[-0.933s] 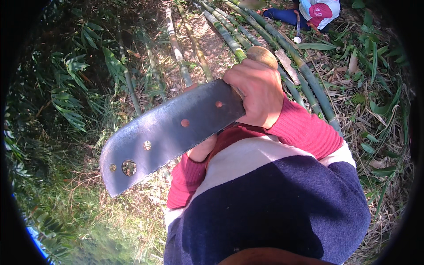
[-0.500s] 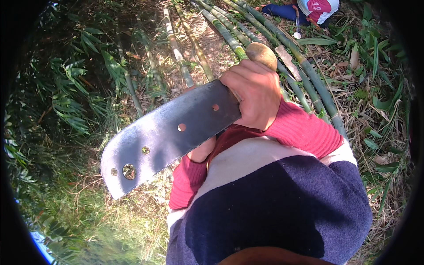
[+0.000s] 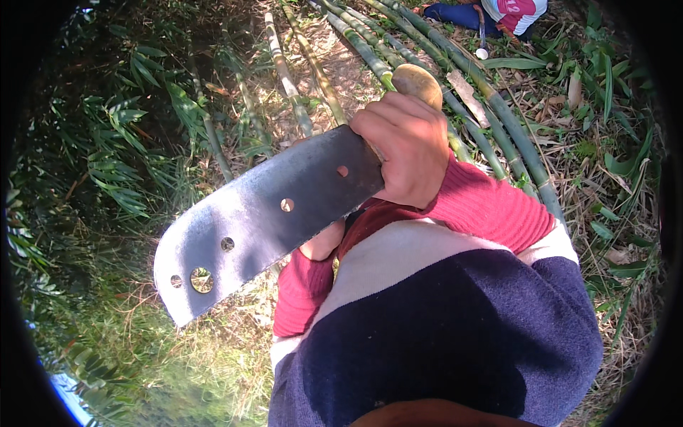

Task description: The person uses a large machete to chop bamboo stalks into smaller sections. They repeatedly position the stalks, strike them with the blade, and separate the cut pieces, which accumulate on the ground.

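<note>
My right hand (image 3: 409, 153) is closed around the wooden handle of a broad machete (image 3: 267, 213). The handle's rounded pale end (image 3: 418, 85) sticks out beyond my fist. Its wide grey blade has several round holes and slants down to the left, across the front of my body. Behind the blade is my left hand (image 3: 324, 242); only its heel and wrist show below the cutting edge, above a red ribbed cuff. The fingers of that hand are hidden, so what it holds or touches cannot be seen.
Long green bamboo poles (image 3: 491, 99) lie on the ground ahead and to the right. Thinner poles (image 3: 284, 78) lie farther left. Dense leafy growth (image 3: 114, 121) fills the left. Another person (image 3: 516, 14) is low at the far right, near a stick-like thing with a white end (image 3: 482, 53).
The machete and my right hand have shifted slightly left in the picture, the blade's tip a little lower. My grip is the same.
</note>
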A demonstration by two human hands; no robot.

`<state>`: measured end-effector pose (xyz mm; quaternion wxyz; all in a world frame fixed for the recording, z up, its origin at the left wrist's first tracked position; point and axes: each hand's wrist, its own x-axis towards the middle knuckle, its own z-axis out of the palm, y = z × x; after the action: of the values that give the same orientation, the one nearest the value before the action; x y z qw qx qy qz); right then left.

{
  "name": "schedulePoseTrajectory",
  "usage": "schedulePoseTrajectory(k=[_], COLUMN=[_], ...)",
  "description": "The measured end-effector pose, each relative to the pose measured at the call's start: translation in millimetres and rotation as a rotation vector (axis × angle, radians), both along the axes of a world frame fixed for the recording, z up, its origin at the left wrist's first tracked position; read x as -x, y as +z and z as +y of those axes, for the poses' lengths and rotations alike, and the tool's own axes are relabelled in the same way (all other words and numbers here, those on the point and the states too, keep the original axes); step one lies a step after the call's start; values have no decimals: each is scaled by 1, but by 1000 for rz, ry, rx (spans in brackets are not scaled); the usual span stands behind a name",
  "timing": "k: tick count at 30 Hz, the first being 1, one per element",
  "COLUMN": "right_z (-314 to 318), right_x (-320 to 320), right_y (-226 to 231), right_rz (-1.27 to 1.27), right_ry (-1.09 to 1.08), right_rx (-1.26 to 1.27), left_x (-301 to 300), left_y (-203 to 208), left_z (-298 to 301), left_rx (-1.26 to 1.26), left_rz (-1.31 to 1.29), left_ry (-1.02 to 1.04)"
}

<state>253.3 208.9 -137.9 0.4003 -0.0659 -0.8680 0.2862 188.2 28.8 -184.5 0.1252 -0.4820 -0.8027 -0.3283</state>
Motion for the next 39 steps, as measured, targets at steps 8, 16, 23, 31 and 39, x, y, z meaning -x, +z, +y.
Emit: schedulePoseTrajectory(k=[8,16,23,31,39], right_z=[26,132,35,10,4], right_x=[12,20,-11,-19,-16], right_y=[-8,-71,-33,1,-1], right_rz=[-131,-665,-225,-270,-300], right_ry=[344,-275,162,289,267], right_rx=[-47,221,329,76,103], left_x=[14,8,3,2,-13], left_y=[-9,21,18,-19,5], left_z=[-8,-1,14,-12,-6], left_rx=[-27,-510,-527,-753,-512], left_rz=[-120,-1066,-946,-1225,-1052], left_ry=[11,-132,-25,-319,-127])
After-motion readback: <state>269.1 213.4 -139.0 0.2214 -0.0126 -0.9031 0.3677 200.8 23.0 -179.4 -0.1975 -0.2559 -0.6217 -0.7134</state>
